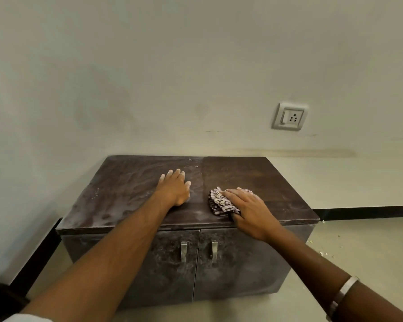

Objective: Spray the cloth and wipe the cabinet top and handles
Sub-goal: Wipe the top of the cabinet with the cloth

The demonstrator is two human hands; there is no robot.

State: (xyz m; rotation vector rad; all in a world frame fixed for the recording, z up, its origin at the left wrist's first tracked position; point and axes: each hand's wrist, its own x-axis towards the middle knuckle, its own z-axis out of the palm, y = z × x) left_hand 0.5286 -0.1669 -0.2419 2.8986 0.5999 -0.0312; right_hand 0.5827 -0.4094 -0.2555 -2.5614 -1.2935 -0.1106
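Note:
A low dark brown cabinet [116, 196] stands against the wall, its top dusty on the left half and darker on the right half. My right hand [249, 211] presses a crumpled checked cloth [220, 202] flat on the top near the front edge, right of centre. My left hand [173, 188] rests palm down on the top just left of the middle, fingers together, holding nothing. Two metal handles, the left one [183, 252] and the right one [214, 251], hang on the two front doors below. No spray bottle is in view.
A white wall rises right behind the cabinet, with a switch and socket plate [290, 116] up to the right. Pale floor with a black skirting strip [363, 213] extends to the right, with small crumbs of debris [323, 253] on it.

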